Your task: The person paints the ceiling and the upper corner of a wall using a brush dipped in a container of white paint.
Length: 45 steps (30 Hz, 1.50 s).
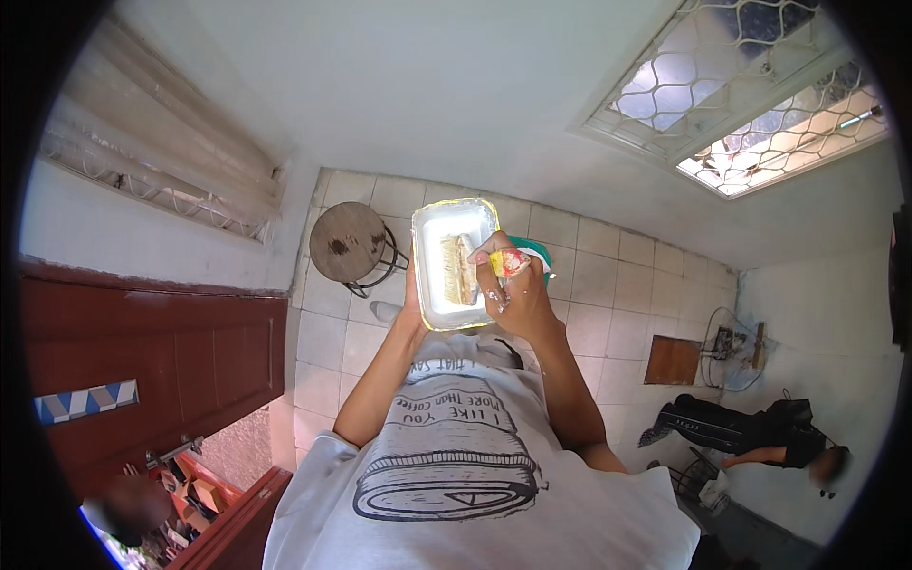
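In front of me is a rectangular white tub [427,317] with a yellowish rim and white paint inside. My left hand [413,302] is closed around its left side, the fingers mostly hidden beneath. My right hand [516,299] grips a paintbrush [459,270] by its red and yellow handle. The brush's wide pale bristles lie in the tub, against the paint. White smears mark the right fingers. Behind the right hand, part of a green container [538,251] with something white at its edge shows low down.
A round wooden stool [348,242] stands at the left on pale floor tiles. A red door [161,351] hangs open further left. To the right are a fan [726,344], a brown board [674,361] and a person in black [750,429]. Another person [128,508] is by the doorway.
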Each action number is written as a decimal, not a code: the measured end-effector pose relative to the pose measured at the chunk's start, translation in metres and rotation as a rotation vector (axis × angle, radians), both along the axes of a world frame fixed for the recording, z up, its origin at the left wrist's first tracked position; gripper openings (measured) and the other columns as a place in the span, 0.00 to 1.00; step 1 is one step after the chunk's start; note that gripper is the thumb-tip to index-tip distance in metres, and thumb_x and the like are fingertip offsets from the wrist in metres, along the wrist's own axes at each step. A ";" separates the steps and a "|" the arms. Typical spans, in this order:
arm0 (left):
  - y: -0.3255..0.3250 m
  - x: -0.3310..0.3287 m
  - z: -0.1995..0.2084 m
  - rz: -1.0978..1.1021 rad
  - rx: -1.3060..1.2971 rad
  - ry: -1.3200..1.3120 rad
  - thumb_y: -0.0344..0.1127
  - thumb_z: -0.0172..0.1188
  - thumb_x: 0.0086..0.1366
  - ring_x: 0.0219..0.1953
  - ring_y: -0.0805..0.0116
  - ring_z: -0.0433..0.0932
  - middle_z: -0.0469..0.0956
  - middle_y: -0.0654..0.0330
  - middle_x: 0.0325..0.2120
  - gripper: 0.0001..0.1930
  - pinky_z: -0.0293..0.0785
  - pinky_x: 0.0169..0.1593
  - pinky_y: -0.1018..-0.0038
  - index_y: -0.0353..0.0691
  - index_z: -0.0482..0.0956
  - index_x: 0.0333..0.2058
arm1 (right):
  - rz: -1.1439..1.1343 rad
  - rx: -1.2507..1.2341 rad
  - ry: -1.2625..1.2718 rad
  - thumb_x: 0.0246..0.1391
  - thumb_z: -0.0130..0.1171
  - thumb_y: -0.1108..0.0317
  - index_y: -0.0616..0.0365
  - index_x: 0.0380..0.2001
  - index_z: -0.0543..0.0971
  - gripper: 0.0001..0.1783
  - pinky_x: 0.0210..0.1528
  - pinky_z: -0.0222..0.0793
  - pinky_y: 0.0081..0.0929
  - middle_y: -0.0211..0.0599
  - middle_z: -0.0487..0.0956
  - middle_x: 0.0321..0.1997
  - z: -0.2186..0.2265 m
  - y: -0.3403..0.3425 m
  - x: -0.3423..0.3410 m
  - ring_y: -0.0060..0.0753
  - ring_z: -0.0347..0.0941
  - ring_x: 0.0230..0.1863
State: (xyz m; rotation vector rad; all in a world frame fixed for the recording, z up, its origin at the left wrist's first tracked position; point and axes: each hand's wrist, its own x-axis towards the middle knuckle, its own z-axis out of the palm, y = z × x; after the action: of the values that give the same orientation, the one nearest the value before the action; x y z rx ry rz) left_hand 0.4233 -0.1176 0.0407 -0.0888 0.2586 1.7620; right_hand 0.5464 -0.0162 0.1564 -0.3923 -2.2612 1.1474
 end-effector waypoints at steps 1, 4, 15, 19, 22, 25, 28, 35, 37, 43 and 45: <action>0.002 0.004 0.003 -0.014 0.022 0.004 0.70 0.38 0.70 0.57 0.54 0.76 0.73 0.51 0.59 0.41 0.74 0.60 0.56 0.42 0.65 0.66 | 0.018 0.064 0.055 0.55 0.55 0.76 0.60 0.38 0.71 0.07 0.27 0.70 0.40 0.46 0.76 0.21 -0.002 0.002 0.004 0.54 0.76 0.23; 0.001 0.007 -0.007 0.011 0.031 0.023 0.72 0.40 0.68 0.57 0.54 0.76 0.72 0.51 0.59 0.42 0.75 0.60 0.56 0.42 0.65 0.66 | 0.002 -0.023 -0.043 0.57 0.54 0.75 0.60 0.37 0.72 0.05 0.27 0.70 0.39 0.46 0.76 0.21 -0.005 0.007 0.011 0.53 0.76 0.23; -0.010 0.036 -0.046 0.124 0.050 -0.010 0.59 0.44 0.72 0.54 0.52 0.79 0.76 0.51 0.56 0.33 0.77 0.59 0.56 0.39 0.69 0.63 | 0.127 0.003 0.012 0.58 0.57 0.75 0.65 0.37 0.75 0.05 0.31 0.73 0.42 0.47 0.77 0.31 -0.028 -0.004 0.039 0.55 0.77 0.28; -0.016 0.036 -0.054 0.197 -0.160 0.025 0.54 0.44 0.73 0.52 0.53 0.80 0.77 0.49 0.54 0.29 0.80 0.56 0.57 0.38 0.70 0.61 | 0.025 -0.142 0.059 0.57 0.58 0.75 0.64 0.37 0.72 0.07 0.30 0.74 0.43 0.49 0.78 0.27 -0.034 -0.003 0.046 0.55 0.78 0.27; -0.020 0.036 -0.067 0.176 -0.193 0.030 0.51 0.44 0.73 0.50 0.51 0.81 0.76 0.47 0.54 0.27 0.81 0.54 0.55 0.37 0.69 0.61 | -0.003 -0.189 0.053 0.62 0.55 0.73 0.65 0.37 0.73 0.05 0.30 0.73 0.40 0.47 0.78 0.27 -0.042 -0.002 0.047 0.51 0.78 0.26; -0.012 0.040 -0.059 0.124 -0.196 0.003 0.52 0.45 0.72 0.49 0.51 0.82 0.76 0.46 0.54 0.28 0.81 0.53 0.54 0.37 0.70 0.61 | -0.042 -0.269 0.052 0.65 0.53 0.71 0.64 0.36 0.75 0.07 0.30 0.71 0.37 0.44 0.79 0.27 -0.042 0.004 0.056 0.41 0.77 0.23; -0.006 0.042 -0.052 0.132 -0.170 -0.047 0.52 0.45 0.72 0.49 0.50 0.81 0.76 0.46 0.54 0.29 0.81 0.53 0.53 0.36 0.70 0.61 | -0.126 -0.341 0.080 0.65 0.52 0.70 0.64 0.36 0.76 0.08 0.30 0.70 0.38 0.43 0.78 0.26 -0.032 0.005 0.063 0.40 0.75 0.22; -0.005 0.033 -0.054 0.042 -0.155 -0.001 0.58 0.44 0.72 0.52 0.53 0.80 0.76 0.49 0.56 0.33 0.80 0.55 0.55 0.37 0.68 0.63 | -0.058 -0.153 -0.013 0.52 0.59 0.78 0.60 0.34 0.74 0.06 0.31 0.73 0.38 0.46 0.78 0.26 -0.049 0.014 0.048 0.50 0.78 0.27; -0.006 0.031 -0.057 0.069 -0.176 -0.013 0.58 0.44 0.72 0.52 0.52 0.80 0.76 0.49 0.56 0.33 0.80 0.55 0.54 0.37 0.68 0.63 | -0.069 -0.165 -0.012 0.56 0.58 0.76 0.60 0.34 0.74 0.04 0.30 0.73 0.37 0.45 0.79 0.26 -0.051 0.016 0.047 0.48 0.78 0.25; -0.017 0.027 -0.076 0.097 -0.197 0.000 0.55 0.46 0.72 0.49 0.54 0.82 0.79 0.50 0.52 0.29 0.82 0.52 0.56 0.38 0.72 0.60 | -0.052 -0.242 -0.005 0.63 0.56 0.72 0.61 0.35 0.75 0.04 0.27 0.70 0.34 0.44 0.77 0.22 -0.056 0.016 0.052 0.41 0.77 0.22; -0.020 0.027 -0.063 0.111 -0.269 0.036 0.53 0.48 0.72 0.47 0.55 0.83 0.80 0.51 0.50 0.27 0.83 0.51 0.57 0.38 0.74 0.58 | -0.100 -0.276 0.093 0.63 0.56 0.72 0.61 0.36 0.76 0.04 0.26 0.69 0.34 0.43 0.76 0.21 -0.054 0.006 0.053 0.39 0.76 0.21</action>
State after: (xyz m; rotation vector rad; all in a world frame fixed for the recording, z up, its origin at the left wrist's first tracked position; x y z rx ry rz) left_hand 0.4500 -0.1376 -0.0228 -0.2693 0.5254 1.8314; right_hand 0.5995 -0.0104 0.1022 -0.5419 -1.9852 1.3995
